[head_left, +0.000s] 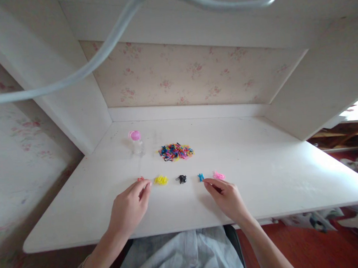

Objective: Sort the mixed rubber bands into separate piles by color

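A mixed heap of small coloured rubber bands lies on the white desk. In front of it runs a row of small single-colour piles: red bands, yellow bands, black bands, blue bands and pink bands. My left hand is closed in a pinch between the red and yellow piles, partly covering the red one. Closed likewise, my right hand has its fingertips at the near edge of the blue pile. Whatever either pinch holds is too small to make out.
A clear little bottle with a pink top stands at the back left of the white desk. Side panels and a floral back wall enclose the desk. A pale cable or tube crosses the top of the view.
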`<state>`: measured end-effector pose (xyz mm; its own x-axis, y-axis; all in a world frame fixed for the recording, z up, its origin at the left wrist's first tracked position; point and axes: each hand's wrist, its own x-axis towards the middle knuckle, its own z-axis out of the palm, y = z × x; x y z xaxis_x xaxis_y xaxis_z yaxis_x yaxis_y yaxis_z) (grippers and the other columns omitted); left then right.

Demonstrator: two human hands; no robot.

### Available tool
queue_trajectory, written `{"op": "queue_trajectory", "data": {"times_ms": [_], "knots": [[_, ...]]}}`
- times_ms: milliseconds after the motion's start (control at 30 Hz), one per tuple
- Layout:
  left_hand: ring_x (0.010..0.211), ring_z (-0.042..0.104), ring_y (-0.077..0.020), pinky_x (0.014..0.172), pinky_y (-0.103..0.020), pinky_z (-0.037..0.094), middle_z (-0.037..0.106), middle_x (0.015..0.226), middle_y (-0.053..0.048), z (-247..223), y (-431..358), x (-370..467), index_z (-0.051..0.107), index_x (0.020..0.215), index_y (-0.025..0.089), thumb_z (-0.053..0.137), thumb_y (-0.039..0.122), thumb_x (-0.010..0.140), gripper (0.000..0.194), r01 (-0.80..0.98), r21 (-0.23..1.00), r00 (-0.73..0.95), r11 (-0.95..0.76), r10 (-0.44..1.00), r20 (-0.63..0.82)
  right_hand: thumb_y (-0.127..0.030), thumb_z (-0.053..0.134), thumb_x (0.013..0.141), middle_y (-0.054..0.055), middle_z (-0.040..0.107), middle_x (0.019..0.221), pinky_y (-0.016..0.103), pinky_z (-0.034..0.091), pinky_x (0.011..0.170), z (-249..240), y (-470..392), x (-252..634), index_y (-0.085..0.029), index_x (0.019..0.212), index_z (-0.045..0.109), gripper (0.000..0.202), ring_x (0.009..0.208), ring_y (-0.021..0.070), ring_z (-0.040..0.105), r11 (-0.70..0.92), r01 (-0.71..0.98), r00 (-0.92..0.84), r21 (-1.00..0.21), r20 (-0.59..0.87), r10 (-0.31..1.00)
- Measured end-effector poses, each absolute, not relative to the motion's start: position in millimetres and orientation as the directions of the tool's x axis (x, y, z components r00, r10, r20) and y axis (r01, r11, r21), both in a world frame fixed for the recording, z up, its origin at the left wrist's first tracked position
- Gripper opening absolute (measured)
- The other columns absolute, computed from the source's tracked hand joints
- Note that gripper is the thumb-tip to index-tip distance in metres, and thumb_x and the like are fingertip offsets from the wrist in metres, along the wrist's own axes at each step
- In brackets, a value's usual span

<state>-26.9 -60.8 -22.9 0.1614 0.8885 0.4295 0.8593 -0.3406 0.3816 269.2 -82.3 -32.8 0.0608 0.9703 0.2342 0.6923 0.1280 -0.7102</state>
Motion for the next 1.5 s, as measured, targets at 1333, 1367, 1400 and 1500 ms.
{"op": "queue_trajectory", "data": {"times_ms": [1333,1367,1400,1500], "knots": [[0.076,0.067,-0.0134,0.070,-0.021,0.051,0.072,0.090,0.000,-51.0,-83.5,-48.7,0.065,0.094,0.024,0.046,0.034,0.090,0.022,0.755,0.551,0.217,-0.355,0.929,0.301,-0.036,0.030,0.094,0.006,0.068,0.099,0.026,0.040,0.067,-3.8,25.7,206.9,-0.026,0.097,0.069,0.040,0.085,0.0196,0.062,0.016,0.989,-0.016,-0.145,-0.001,1.000],[0.076,0.067,-0.0135,0.070,-0.021,0.051,0.072,0.090,0.000,-50.7,-83.6,-48.6,0.065,0.095,0.024,0.046,0.034,0.090,0.022,0.756,0.549,0.219,-0.357,0.928,0.302,-0.037,0.030,0.094,0.006,0.068,0.099,0.026,0.040,0.066,-3.6,25.1,208.4,-0.026,0.096,0.069,0.041,0.084,0.0192,0.062,0.014,0.989,-0.014,-0.148,0.003,1.000],[0.076,0.067,-0.0135,0.070,-0.021,0.051,0.072,0.090,-0.001,-50.6,-83.6,-48.5,0.065,0.095,0.024,0.046,0.034,0.090,0.022,0.757,0.546,0.222,-0.359,0.927,0.302,-0.037,0.030,0.094,0.005,0.069,0.098,0.025,0.039,0.066,-3.5,24.6,209.7,-0.027,0.095,0.070,0.041,0.083,0.0188,0.062,0.013,0.988,-0.013,-0.152,0.006,1.000],[0.074,0.067,-0.0134,0.069,-0.021,0.051,0.072,0.089,-0.001,-50.3,-83.7,-48.2,0.065,0.094,0.024,0.046,0.034,0.090,0.022,0.763,0.532,0.228,-0.367,0.923,0.309,-0.037,0.032,0.093,0.003,0.069,0.093,0.024,0.038,0.063,-3.6,23.2,212.6,-0.028,0.090,0.071,0.040,0.080,0.0176,0.063,0.027,0.986,-0.023,-0.167,0.027,0.999]]}}
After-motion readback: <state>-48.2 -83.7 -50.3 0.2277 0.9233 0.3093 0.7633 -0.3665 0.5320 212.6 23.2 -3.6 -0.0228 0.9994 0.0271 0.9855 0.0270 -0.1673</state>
